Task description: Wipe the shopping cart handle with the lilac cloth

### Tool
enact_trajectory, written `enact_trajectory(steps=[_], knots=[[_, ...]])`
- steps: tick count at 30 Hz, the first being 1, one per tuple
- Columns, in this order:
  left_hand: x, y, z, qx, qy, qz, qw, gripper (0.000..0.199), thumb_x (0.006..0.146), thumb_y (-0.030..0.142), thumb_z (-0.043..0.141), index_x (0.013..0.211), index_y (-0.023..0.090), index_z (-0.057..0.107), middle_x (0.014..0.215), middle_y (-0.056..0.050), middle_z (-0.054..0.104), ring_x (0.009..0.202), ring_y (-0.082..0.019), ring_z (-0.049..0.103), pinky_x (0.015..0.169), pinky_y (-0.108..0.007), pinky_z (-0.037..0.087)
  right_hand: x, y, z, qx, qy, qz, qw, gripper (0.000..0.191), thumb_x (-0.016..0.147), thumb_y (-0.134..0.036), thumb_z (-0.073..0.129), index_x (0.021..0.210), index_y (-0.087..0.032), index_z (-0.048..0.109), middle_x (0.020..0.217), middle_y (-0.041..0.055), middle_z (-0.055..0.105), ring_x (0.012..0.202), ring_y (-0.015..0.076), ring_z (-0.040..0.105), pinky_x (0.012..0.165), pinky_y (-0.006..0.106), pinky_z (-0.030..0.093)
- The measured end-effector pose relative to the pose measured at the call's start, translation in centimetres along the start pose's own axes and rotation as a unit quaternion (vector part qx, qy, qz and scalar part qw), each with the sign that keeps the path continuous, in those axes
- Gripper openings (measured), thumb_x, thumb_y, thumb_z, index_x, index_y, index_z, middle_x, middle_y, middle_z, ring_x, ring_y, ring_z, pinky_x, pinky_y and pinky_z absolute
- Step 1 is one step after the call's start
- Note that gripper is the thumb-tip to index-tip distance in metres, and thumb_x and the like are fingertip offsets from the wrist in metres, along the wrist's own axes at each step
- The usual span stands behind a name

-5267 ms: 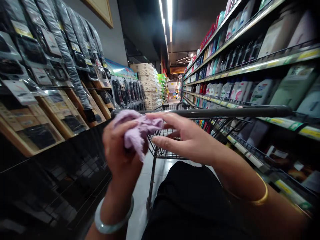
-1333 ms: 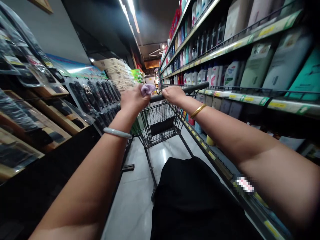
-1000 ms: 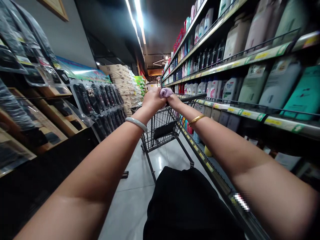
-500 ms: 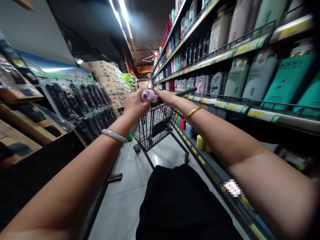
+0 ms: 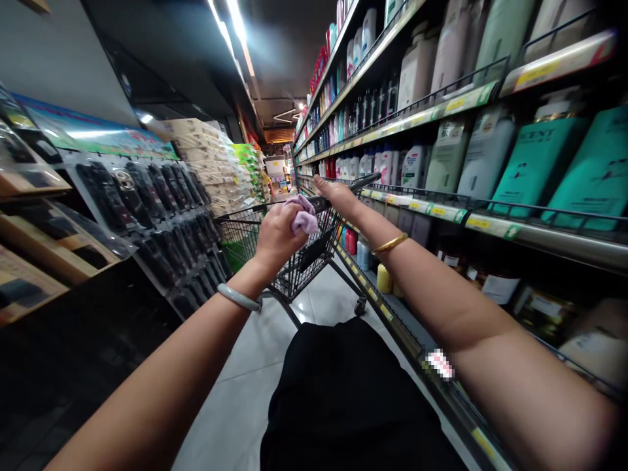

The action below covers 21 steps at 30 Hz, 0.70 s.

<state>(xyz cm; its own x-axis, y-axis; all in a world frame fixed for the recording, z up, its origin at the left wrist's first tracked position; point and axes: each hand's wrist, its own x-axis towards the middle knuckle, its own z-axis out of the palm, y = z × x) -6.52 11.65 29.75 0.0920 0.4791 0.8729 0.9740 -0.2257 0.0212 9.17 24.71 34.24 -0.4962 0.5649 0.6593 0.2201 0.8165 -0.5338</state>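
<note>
My left hand (image 5: pixel 279 229) is closed around a crumpled purple cloth (image 5: pixel 305 219), which bulges out beside the thumb. It is at the near side of the black wire shopping cart (image 5: pixel 307 261), close to the left part of the handle. My right hand (image 5: pixel 337 195) lies over the cart handle (image 5: pixel 366 180), its fingers curled on the bar and partly hidden. One digit points up and forward. A pale bangle is on my left wrist and a gold one on my right.
Shelves (image 5: pixel 441 209) of shampoo and other bottles line the right side. On the left hang packaged dark items (image 5: pixel 147 186), with stacked pale packs (image 5: pixel 193 154) beyond. A tiled floor (image 5: pixel 250 347) runs along the aisle under the cart.
My left hand has moved down and slightly right with the purple cloth, showing more of the handle. The cart has turned a little, its basket reaching further left. My right hand has shifted right.
</note>
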Motion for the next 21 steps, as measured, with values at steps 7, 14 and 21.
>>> enact_trajectory(steps=[7, 14, 21], knots=[[0.9, 2.0, 0.8, -0.005, 0.000, -0.009, 1.000, 0.025, 0.081, 0.027, 0.062, 0.103, 0.018, 0.068, 0.104, -0.010, 0.069, 0.099, -0.027, 0.060, 0.088, -0.038, 0.048, -3.0, -0.2, -4.8, 0.164, -0.049, -0.018, 0.985, 0.089, 0.083, -0.095, 0.030, 0.073, -0.019, 0.074, 0.076, 0.0048, 0.071, 0.077, 0.0175, 0.061, 0.086, 0.035, 0.047], [-2.5, 3.8, 2.2, 0.012, -0.051, 0.038, 0.998, 0.033, 0.081, 0.030, 0.067, 0.113, 0.020, 0.068, 0.105, -0.010, 0.064, 0.096, -0.026, 0.059, 0.085, -0.037, 0.050, -5.7, -4.3, -6.6, -0.125, -0.038, -0.054, 0.990, 0.071, 0.098, -0.075, 0.039, 0.089, -0.018, 0.081, 0.088, 0.0081, 0.076, 0.083, 0.0183, 0.064, 0.076, 0.032, 0.039], [-3.3, 3.5, 2.3, 0.021, -0.023, 0.029, 0.999, 0.034, 0.080, 0.027, 0.069, 0.113, 0.019, 0.069, 0.109, -0.011, 0.066, 0.097, -0.026, 0.060, 0.085, -0.037, 0.051, -8.1, -4.6, -4.6, -0.426, 0.088, -0.033, 0.900, 0.051, 0.106, -0.046, 0.039, 0.106, -0.014, 0.078, 0.098, 0.0151, 0.078, 0.088, 0.0248, 0.063, 0.075, 0.036, 0.031]])
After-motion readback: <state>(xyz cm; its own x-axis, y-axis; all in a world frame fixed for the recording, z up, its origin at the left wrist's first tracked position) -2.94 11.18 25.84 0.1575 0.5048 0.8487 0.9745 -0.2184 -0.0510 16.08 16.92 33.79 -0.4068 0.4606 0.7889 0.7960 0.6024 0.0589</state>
